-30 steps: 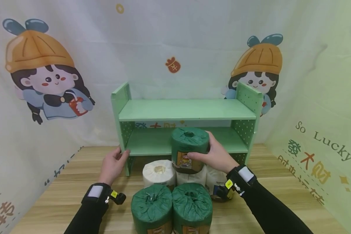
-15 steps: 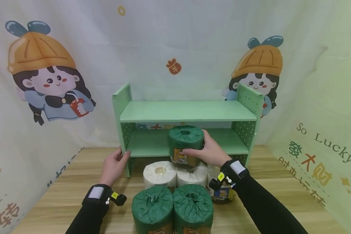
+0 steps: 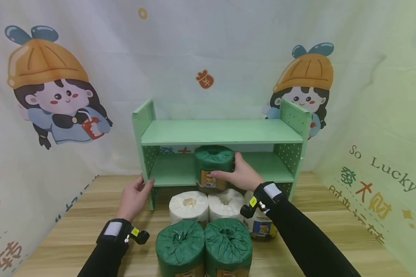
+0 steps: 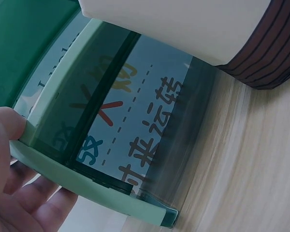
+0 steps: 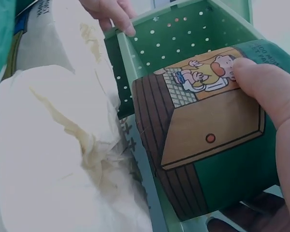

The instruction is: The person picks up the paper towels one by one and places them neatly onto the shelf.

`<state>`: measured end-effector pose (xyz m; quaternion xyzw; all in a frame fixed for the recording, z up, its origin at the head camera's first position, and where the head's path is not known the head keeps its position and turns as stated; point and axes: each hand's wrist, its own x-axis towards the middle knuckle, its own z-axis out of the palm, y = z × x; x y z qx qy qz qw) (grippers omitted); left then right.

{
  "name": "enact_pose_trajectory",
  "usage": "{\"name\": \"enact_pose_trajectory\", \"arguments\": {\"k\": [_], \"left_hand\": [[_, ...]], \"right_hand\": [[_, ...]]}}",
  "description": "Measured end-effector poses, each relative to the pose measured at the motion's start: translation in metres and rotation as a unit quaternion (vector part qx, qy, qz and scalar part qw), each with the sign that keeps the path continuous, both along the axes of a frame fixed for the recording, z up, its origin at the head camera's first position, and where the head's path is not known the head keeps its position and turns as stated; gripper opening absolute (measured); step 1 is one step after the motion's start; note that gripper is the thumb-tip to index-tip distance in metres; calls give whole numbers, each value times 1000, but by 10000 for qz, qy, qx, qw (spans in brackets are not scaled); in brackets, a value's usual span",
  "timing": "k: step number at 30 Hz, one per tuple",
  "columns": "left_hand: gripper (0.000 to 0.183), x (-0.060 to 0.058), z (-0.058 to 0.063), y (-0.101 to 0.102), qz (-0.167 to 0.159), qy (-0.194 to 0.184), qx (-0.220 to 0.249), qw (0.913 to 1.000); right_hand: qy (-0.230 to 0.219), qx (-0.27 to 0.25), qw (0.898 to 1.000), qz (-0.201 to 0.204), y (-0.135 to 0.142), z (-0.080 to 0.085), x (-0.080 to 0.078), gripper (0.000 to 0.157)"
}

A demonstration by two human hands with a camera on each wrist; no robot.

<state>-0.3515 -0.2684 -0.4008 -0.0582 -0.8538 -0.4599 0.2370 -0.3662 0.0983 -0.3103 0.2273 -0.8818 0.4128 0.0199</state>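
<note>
A green-wrapped toilet paper roll (image 3: 211,163) is in the grip of my right hand (image 3: 242,173), upright at the front edge of the shelf unit's lower board. In the right wrist view, my thumb (image 5: 268,87) presses the roll's printed side; the fingers behind it are partly hidden. My left hand (image 3: 134,196) holds the left side panel of the light green shelf unit (image 3: 222,130). The left wrist view has the thumb (image 4: 7,123) and fingers (image 4: 43,203) on opposite sides of that panel (image 4: 101,191).
White-wrapped rolls (image 3: 188,206) stand in a row before the shelf. Nearer to me are two green-wrapped rolls (image 3: 180,246) side by side. A printed cloth (image 3: 208,50) hangs behind the wooden tabletop (image 3: 79,219).
My right hand has moved the held green roll left and slightly up, deeper over the lower board. One white roll under it shows more now. My left hand stays on the panel.
</note>
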Motion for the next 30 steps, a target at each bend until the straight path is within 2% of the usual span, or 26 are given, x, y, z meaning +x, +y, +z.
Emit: {"name": "enact_pose_trajectory", "arguments": {"k": [6, 15, 22, 26, 30], "left_hand": [[55, 1, 0, 0, -2, -34, 2, 10000], [55, 2, -3, 0, -9, -79, 87, 9999], [53, 1, -1, 1, 10, -29, 99, 9999], [53, 1, 0, 0, 8, 0, 100, 10000], [53, 0, -1, 1, 21, 2, 58, 10000]], "right_hand": [[35, 324, 9994, -151, -9, 2, -6, 117], [-171, -96, 9994, -285, -26, 3, -12, 119], [282, -190, 9982, -494, -42, 7, -13, 97], [390, -113, 9973, -614, -51, 8, -16, 98], [371, -105, 9980, -496, -57, 8, -19, 98]]}}
